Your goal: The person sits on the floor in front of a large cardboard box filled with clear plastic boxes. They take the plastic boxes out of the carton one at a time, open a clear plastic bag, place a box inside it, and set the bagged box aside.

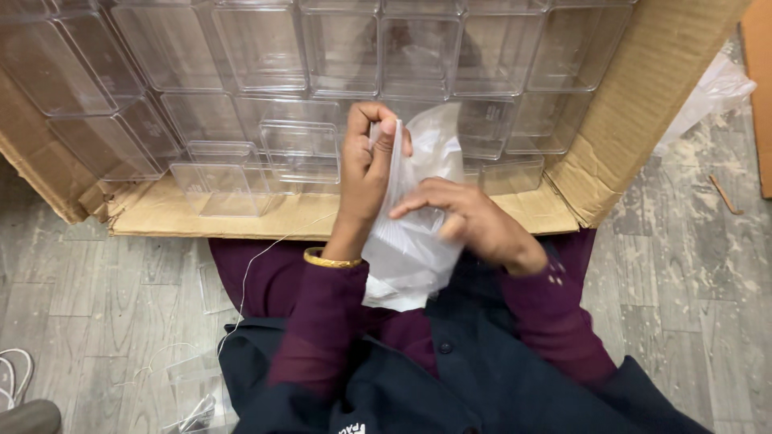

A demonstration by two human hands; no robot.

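Pinching the top of a clear plastic bag, my left hand gripped it; my right hand clasped its side before the cardboard box of clear containers.

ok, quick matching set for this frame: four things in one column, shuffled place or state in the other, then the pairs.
Things:
1. left hand
2. right hand
3. clear plastic boxes
4. gold bangle

Places or states:
A. stacked inside the open cardboard carton
B. around the left wrist
C. raised, pinching the top edge of the plastic bag
D. fingers laid on the front of the bag

Pairs: 1-C, 2-D, 3-A, 4-B
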